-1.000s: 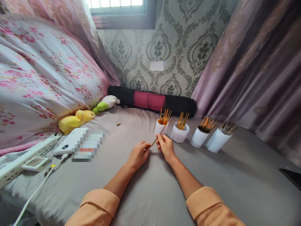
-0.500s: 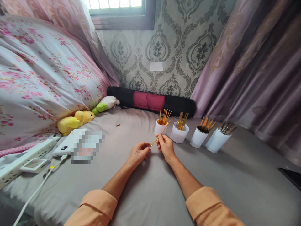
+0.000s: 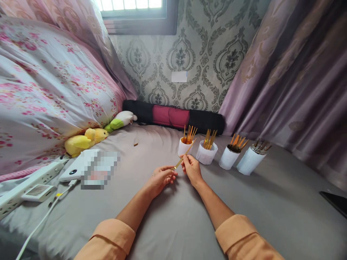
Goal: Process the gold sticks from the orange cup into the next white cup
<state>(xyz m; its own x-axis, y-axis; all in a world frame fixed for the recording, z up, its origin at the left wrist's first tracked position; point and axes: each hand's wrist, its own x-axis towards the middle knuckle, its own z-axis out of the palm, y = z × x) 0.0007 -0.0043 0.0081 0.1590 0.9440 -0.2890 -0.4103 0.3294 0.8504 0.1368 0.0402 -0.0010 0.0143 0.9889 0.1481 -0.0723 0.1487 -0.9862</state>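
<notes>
My right hand (image 3: 191, 168) pinches a thin yellow-brown stick (image 3: 181, 160) that slants up toward the leftmost white cup (image 3: 184, 147). My left hand (image 3: 162, 178) rests on the grey sheet just left of it, fingers curled, fingertips close to the stick's lower end; I cannot see whether it touches the stick. Four white cups stand in a row beyond my hands, each holding several sticks: the second cup (image 3: 205, 153), the third cup (image 3: 228, 157) and the fourth cup (image 3: 251, 160).
A flowered quilt (image 3: 48, 90) lies heaped at the left with a yellow plush toy (image 3: 84, 139) at its foot. A white power strip (image 3: 29, 182) and cable lie at the near left. A black-and-red roll (image 3: 173, 117) lies against the wall. Purple curtain hangs at right.
My left hand has slid back and down from the stick's lower end and curled its fingers. My right hand keeps the stick, its tip raised a little toward the first cup.
</notes>
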